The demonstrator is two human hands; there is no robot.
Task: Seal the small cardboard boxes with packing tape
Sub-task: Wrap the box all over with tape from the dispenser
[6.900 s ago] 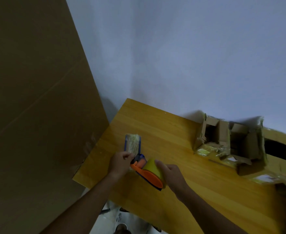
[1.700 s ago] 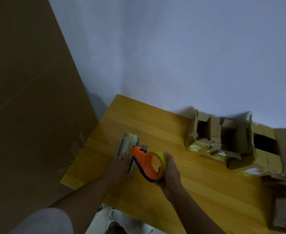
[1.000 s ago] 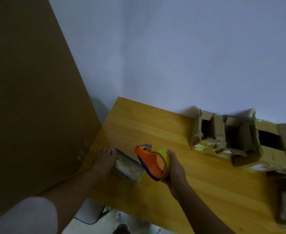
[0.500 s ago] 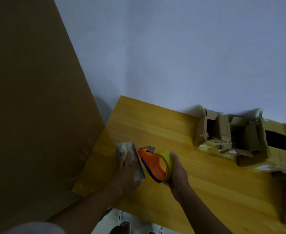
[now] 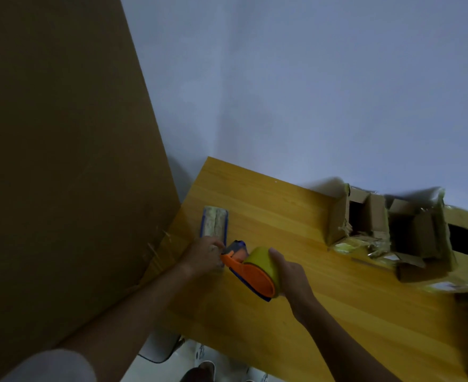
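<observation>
The picture is dim and its right side is smeared, so the opened cartons (image 5: 387, 227) at the table's far right edge are hard to read; their flaps stand up, their insides look dark, and crumpled yellowish tape (image 5: 351, 245) lies at their front. More cartons are cut off at the right border. The box (image 5: 214, 223), a small flat one with blue edges and glossy tape over its top, lies near the table's left edge, its near end hidden under the left hand (image 5: 203, 256). That hand rests on the box; whether its fingers grasp it cannot be told. The right hand (image 5: 292, 277) grasps the tape dispenser (image 5: 250, 272), orange with a yellow roll, its front end touching the box's near end. The table (image 5: 296, 216) is yellow wood against a pale wall. A big brown board (image 5: 61, 161) leans at the table's left edge.
</observation>
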